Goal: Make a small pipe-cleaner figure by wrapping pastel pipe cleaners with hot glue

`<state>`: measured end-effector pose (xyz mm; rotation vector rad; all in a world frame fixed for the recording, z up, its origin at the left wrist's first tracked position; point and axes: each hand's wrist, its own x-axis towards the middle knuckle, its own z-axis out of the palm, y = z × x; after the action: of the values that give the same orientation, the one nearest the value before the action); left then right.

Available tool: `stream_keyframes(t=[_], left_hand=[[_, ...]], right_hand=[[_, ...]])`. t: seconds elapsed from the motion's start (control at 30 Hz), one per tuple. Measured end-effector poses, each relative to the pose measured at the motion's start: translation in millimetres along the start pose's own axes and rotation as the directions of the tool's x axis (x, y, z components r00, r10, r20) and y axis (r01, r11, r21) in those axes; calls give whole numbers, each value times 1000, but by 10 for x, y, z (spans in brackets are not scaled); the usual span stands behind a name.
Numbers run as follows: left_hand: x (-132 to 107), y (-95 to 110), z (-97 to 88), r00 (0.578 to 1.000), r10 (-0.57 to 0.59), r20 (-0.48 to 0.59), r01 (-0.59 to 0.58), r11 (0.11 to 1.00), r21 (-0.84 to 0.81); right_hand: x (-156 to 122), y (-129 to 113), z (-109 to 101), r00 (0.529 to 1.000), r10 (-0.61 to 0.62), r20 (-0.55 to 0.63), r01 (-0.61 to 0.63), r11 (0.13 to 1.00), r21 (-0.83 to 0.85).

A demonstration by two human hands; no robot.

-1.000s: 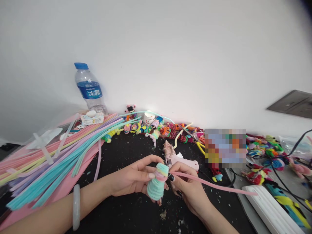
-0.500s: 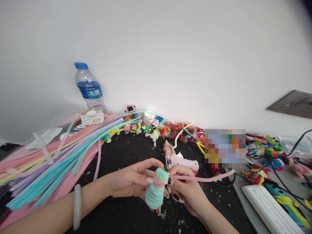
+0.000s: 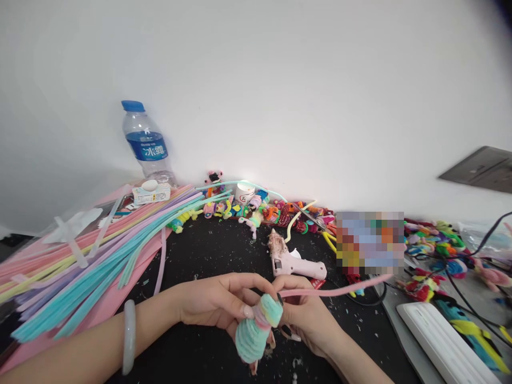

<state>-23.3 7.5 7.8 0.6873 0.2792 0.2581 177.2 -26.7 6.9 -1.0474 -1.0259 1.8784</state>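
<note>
Between my hands is a small pipe-cleaner figure, a coiled mint-green cone with a pink and yellow band and a mint top piece. My left hand is closed around its left side, thumb on the coils. A pink pipe cleaner runs from the band out to the right. My right hand pinches this strand close to the figure; some of its fingertips are hidden behind the figure. Beyond my hands a pale pink glue gun lies on the black mat, its nozzle crusted brown.
Bundled pastel pipe cleaners cover the left side. A water bottle stands by the wall near a small box. Colourful pipe-cleaner pieces and a paper cup line the back. Right are black cables and a white power strip.
The figure has tilted, its top leaning right and its base shifting lower left. Both hands have moved slightly down, and the pink strand's outer end sits a little higher.
</note>
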Motion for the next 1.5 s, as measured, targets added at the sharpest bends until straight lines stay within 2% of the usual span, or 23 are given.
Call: stream_keyframes(t=[0.17, 0.27, 0.63, 0.87, 1.03, 1.13, 1.27, 1.37, 1.43, 1.5], left_hand=[[1, 26, 20, 984, 149, -95, -141, 986, 88], [9, 23, 35, 975, 193, -107, -182, 978, 101], [43, -10, 86, 977, 137, -162, -94, 964, 248], [72, -78, 142, 972, 62, -226, 25, 933, 360], [118, -134, 169, 959, 69, -273, 44, 921, 388], [137, -161, 178, 946, 89, -311, 46, 914, 403], [152, -157, 215, 914, 169, -369, 13, 896, 443], [157, -146, 253, 868, 282, -409, -16, 838, 546], [159, -152, 266, 840, 348, -417, -20, 787, 617], [163, -169, 266, 812, 404, -422, -35, 755, 655]], right_hand=[[29, -66, -45, 1000, 7, 23, -11, 984, 178], [36, -86, -63, 1000, -12, 20, 8, 982, 191], [27, -82, -58, 999, 4, -49, -11, 989, -145], [11, -113, 13, 992, -111, 58, 124, 937, -328], [-25, -128, 49, 967, -229, 111, 254, 843, -474], [-59, -133, 41, 943, -302, 140, 326, 754, -571], [-108, -151, 44, 862, -469, 193, 453, 542, -708], [-136, -168, 80, 791, -557, 254, 517, 386, -764], [-149, -174, 115, 763, -588, 270, 533, 336, -777], [-162, -174, 152, 748, -610, 263, 544, 335, -769]])
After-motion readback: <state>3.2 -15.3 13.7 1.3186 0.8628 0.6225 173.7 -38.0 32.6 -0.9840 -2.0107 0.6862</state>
